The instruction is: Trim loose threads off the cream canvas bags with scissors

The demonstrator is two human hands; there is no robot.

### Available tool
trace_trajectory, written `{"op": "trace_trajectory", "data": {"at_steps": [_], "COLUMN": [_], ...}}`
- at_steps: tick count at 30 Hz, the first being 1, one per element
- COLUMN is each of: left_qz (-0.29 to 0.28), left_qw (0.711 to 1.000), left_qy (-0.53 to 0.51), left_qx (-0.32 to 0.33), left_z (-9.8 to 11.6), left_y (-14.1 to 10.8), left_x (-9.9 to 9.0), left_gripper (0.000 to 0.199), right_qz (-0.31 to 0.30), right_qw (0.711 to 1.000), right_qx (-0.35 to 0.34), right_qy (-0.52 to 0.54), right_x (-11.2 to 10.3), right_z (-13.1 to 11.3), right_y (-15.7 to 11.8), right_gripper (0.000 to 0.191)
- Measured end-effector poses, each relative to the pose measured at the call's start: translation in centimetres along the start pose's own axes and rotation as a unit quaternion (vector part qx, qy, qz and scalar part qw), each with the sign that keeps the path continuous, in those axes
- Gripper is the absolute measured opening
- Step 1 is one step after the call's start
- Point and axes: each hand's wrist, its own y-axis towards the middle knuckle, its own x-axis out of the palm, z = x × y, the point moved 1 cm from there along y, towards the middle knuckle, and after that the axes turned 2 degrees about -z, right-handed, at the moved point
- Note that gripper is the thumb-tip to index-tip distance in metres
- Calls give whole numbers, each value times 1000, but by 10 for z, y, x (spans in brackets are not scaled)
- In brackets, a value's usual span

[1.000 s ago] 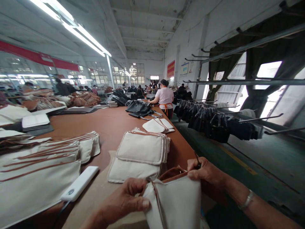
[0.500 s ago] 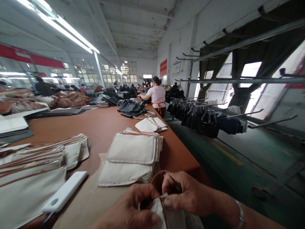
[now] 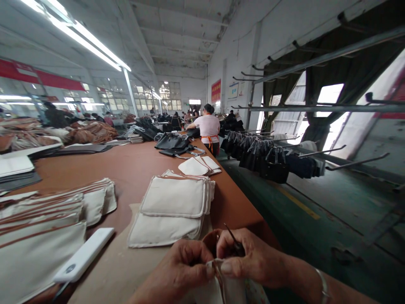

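At the table's near right corner, my left hand (image 3: 177,270) pinches the edge of a cream fabric piece with brown edging (image 3: 232,287). Facing it, my right hand (image 3: 256,257) grips the same piece between thumb and fingers. A thin dark pointed tool (image 3: 232,232) pokes up out of the right hand; its exact kind is hard to make out. Behind the fingers a brown strip (image 3: 209,240) curves up. Just beyond lies a stack of cream padded pieces (image 3: 174,196) with stitched edges.
On the brown table (image 3: 126,162), cream pieces with brown trim (image 3: 44,245) and a white oblong device (image 3: 84,255) lie left. Black bags (image 3: 174,141) sit farther off, near a person (image 3: 208,126). A metal rack (image 3: 297,108) with hanging black bags (image 3: 272,166) stands right.
My left hand's fingers have shifted up and closer to the right hand along the fabric edge. The dark tool now sticks up more from my right hand.
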Motion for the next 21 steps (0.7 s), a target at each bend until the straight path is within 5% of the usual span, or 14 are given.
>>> {"op": "trace_trajectory", "data": {"at_steps": [12, 18, 21], "left_qz": [111, 23, 78], "left_qw": [962, 988, 996], "left_qy": [247, 142, 21], "left_qx": [-27, -47, -41], "left_z": [6, 0, -10], "left_y": [5, 4, -1], "left_x": [15, 9, 3], "left_gripper": [11, 16, 30], "right_qz": [114, 141, 125], "right_qw": [987, 981, 974], "right_qx": [-4, -88, -160], "right_qy": [-115, -99, -101], "right_x": [14, 17, 15], "right_z": [1, 12, 15], "right_y": [5, 1, -3], "right_gripper": [10, 8, 7]}}
